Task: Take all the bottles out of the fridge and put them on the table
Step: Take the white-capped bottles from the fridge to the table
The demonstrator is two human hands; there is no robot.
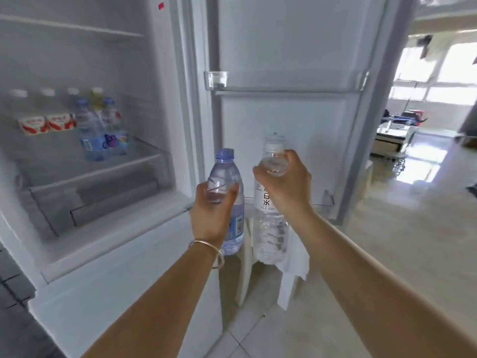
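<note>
In front of the open fridge (165, 99), you hold a bottle in each of your hands. Your left hand (211, 215) grips the blue-capped bottle (227, 174) around its shoulder, fingers and thumb curled round the clear plastic, with a thin bangle (209, 245) on that wrist. Your right hand (286, 184) grips the white-capped bottle (269, 228) just under its cap, fingers wrapped over the neck; its white label carries dark characters. Both bottles are upright, side by side and near each other, out of the fridge and above a small white stool (289, 270) that stands by the foot of the fridge door (296, 47).

To the left, on the fridge shelf (144, 158), more bottles remain. Two blue-capped ones stand at the front, the nearer one (89, 130) with a blue label, the other (112, 125) just right of it with a coloured label. Behind them stands a yellowish bottle (96, 99), and further left a row of white-capped ones (18, 94), blurred. Two red-and-white cartons (46, 124) sit side by side left of the blue-capped pair.

Far right, through a doorway, a bright room with a counter (389, 133) shows, well apart from you
</note>
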